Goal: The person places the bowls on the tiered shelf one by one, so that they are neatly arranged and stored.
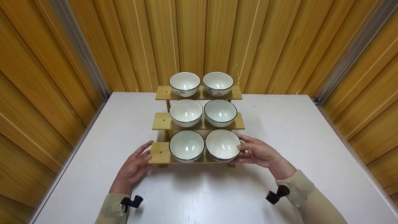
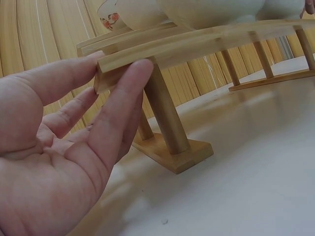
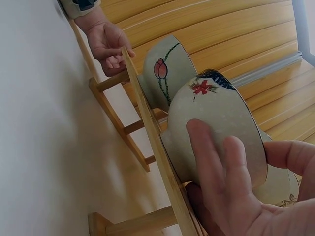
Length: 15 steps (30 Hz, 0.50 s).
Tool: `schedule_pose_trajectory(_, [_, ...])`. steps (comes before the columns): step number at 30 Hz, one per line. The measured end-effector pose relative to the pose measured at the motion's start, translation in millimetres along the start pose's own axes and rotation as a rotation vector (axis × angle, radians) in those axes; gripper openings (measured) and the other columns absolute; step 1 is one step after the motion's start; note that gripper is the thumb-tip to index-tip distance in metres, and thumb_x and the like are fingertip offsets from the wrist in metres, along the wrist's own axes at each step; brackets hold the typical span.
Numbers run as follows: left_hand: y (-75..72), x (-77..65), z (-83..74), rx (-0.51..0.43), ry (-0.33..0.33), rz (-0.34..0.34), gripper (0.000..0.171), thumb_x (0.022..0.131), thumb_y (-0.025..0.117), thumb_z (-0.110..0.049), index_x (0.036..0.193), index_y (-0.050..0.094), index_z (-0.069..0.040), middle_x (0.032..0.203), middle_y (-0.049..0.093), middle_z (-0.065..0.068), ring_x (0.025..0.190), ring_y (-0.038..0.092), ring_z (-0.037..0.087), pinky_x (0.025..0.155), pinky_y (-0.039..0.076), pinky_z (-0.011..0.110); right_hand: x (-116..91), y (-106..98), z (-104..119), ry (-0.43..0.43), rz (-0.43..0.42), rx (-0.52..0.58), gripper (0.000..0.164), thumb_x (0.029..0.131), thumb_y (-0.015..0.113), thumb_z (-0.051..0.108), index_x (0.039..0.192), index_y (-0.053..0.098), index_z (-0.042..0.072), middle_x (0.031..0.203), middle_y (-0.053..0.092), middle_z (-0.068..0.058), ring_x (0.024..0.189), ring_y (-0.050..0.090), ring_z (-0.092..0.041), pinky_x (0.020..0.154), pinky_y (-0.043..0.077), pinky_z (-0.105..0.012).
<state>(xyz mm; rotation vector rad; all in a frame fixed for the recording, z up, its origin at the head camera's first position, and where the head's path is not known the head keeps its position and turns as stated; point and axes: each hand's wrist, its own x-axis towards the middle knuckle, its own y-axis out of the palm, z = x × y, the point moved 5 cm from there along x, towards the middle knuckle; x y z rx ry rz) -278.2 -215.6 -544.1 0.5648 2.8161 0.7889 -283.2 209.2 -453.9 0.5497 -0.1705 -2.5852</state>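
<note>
A three-tier wooden stand (image 1: 160, 152) carries white bowls in pairs on its shelves. My left hand (image 1: 136, 165) holds the left end of the lowest shelf; in the left wrist view its fingertips (image 2: 143, 69) lie against the board near a round leg. My right hand (image 1: 256, 151) grips the lower right bowl (image 1: 222, 144), thumb at the rim and fingers along the side. This bowl, with a red flower and dark blue patch outside, rests on the shelf in the right wrist view. Beside it sits the lower left bowl (image 1: 186, 145), which shows a pink tulip (image 3: 161, 68).
The middle shelf bears two bowls, left (image 1: 186, 112) and right (image 1: 220, 112). On the top shelf are two more, left (image 1: 184, 84) and right (image 1: 218, 83), with floral outsides. The stand is on a white table (image 1: 279, 121), enclosed by wood-patterned walls (image 1: 191, 37).
</note>
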Motion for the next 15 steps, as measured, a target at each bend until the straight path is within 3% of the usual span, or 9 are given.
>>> schedule_pose_trajectory(8, [0.3,-0.4,0.2,0.0,0.002,-0.013,0.06,0.106,0.045,0.004,0.161,0.028,-0.017,0.137,0.057,0.004,0.118,0.066,0.017,0.096,0.058,0.032,-7,-6,4,-0.015,0.046,-0.063,0.069,0.104,0.058,0.017,0.162,0.022,0.006,0.118,0.065,-0.007,0.092,0.078,-0.024,0.077,0.063,-0.027])
schedule_pose_trajectory(15, [-0.4,-2.1,-2.5,-0.006,-0.01,-0.022,0.061,0.105,0.047,0.005,0.159,0.031,-0.018,0.135,0.056,0.004,0.115,0.066,0.017,0.093,0.059,0.032,-22,-31,13,-0.057,0.09,-0.083,0.052,0.108,0.051,0.018,0.157,0.034,0.013,0.136,0.065,-0.001,0.106,0.076,-0.025,0.085,0.062,-0.027])
